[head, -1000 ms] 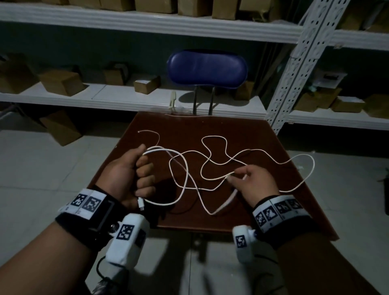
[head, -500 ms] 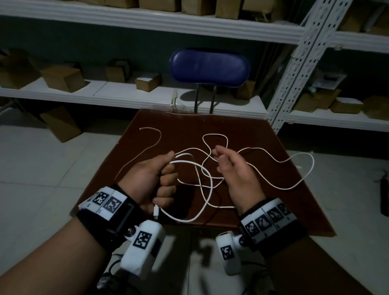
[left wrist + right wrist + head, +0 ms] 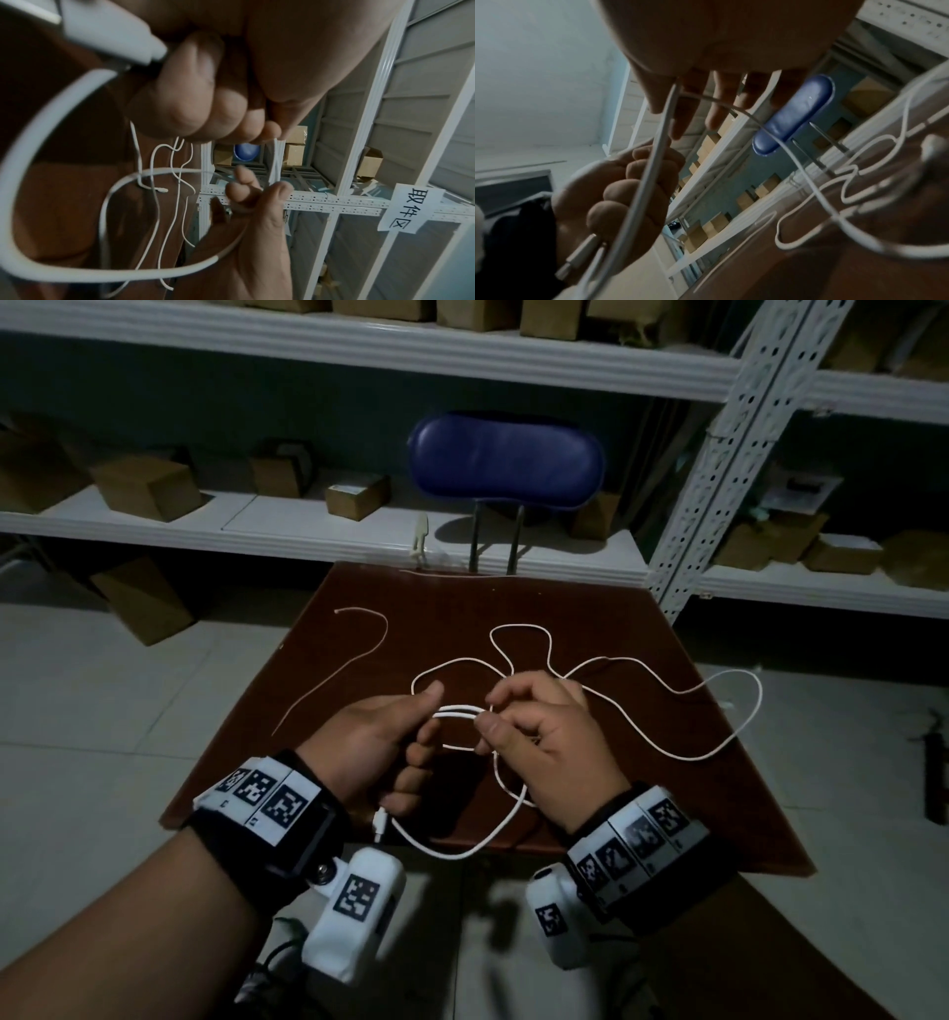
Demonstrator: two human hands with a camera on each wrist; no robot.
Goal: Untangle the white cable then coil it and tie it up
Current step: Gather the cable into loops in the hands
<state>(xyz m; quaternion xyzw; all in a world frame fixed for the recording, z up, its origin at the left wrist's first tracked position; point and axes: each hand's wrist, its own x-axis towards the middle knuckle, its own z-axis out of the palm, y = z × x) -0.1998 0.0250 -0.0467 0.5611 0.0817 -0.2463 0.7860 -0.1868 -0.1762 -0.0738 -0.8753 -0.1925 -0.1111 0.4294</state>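
A long white cable (image 3: 714, 755) lies in loose curves over the brown table (image 3: 642, 629). My left hand (image 3: 390, 747) grips the cable near its plug (image 3: 380, 827), which sticks out below the fist; the plug (image 3: 107, 40) looms large in the left wrist view. Two strands (image 3: 459, 711) run side by side from that fist to my right hand (image 3: 534, 737), which pinches them between thumb and forefinger. A loop (image 3: 462, 850) hangs below both hands past the table's near edge. The thin far end (image 3: 336, 611) lies at the table's back left.
A blue chair back (image 3: 506, 454) stands behind the table. White metal shelving (image 3: 719, 490) with cardboard boxes (image 3: 146, 487) runs along the wall. A short pale strip (image 3: 452, 572) lies on the table's far edge. Tiled floor surrounds the table.
My right hand left the table, rose and came in toward the left fist, bringing a second strand beside the first. The hanging loop tightened and the tangle on the table thinned out.
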